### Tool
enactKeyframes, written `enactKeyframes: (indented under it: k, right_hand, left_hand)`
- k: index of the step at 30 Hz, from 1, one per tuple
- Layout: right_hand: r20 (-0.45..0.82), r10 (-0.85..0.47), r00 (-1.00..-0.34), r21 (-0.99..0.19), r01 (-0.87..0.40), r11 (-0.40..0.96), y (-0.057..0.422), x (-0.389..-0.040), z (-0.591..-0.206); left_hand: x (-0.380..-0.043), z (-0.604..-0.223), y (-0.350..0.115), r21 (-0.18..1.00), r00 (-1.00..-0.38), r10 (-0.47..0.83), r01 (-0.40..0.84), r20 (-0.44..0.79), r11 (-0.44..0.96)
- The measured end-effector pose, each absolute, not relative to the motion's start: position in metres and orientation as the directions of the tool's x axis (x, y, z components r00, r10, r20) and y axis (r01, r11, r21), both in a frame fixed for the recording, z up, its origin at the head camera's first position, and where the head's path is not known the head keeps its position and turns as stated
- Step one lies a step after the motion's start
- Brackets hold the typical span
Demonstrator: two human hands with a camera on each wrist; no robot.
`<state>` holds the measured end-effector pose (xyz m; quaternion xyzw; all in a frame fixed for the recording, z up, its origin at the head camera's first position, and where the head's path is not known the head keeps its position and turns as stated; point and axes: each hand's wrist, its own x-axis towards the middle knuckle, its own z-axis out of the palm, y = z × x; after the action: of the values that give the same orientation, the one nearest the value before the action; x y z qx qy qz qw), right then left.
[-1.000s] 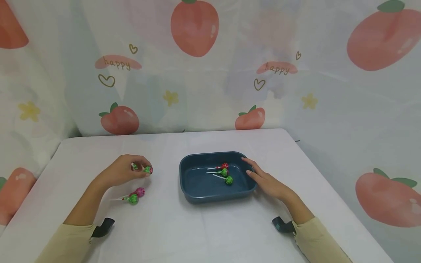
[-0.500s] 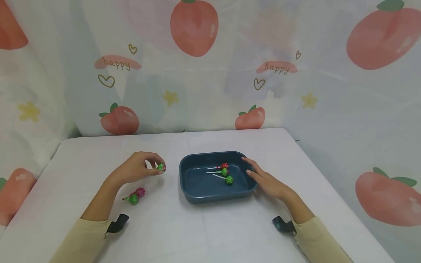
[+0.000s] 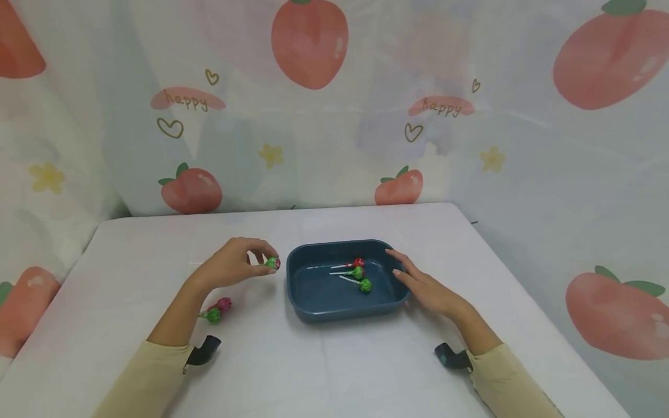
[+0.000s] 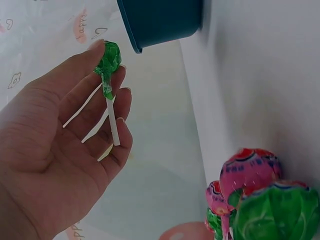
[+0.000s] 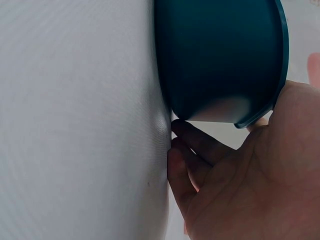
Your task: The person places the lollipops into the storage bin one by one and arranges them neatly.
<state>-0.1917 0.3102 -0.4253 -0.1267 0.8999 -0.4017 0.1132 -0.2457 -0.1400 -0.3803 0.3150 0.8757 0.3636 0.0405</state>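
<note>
My left hand (image 3: 237,261) pinches a green-wrapped lollipop (image 3: 273,263) by its round head, just left of a dark blue rectangular dish (image 3: 313,316). In the left wrist view the white stick of this lollipop (image 4: 114,122) points down across the fingers. My right hand (image 3: 428,290) holds the right end of the dish, with fingertips over the rim; in the right wrist view other fingers (image 5: 200,142) lie by the outer wall. Inside the dish lie a red lollipop (image 3: 358,263) and two green lollipops (image 3: 365,285), sticks pointing left.
On the white table (image 3: 292,371), below the left hand, lie a pink lollipop (image 3: 225,304) and a green lollipop (image 3: 213,316); the left wrist view shows another pink head (image 4: 216,197) behind them. A fruit-print curtain (image 3: 334,128) surrounds the back and sides.
My left hand has carried the green lollipop to the right, closer to the dish. The right hand and the dish have stayed in place.
</note>
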Motion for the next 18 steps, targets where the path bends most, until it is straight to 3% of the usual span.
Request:
enactKeyframes:
  k: [18]
  right_hand:
    - [-0.102,-0.324,-0.94,-0.745,-0.144,0.651,0.311,-0.193,-0.426]
  left_hand:
    - [-0.246,-0.379,-0.1,0.67,-0.764,0.626,0.548,0.156,0.501]
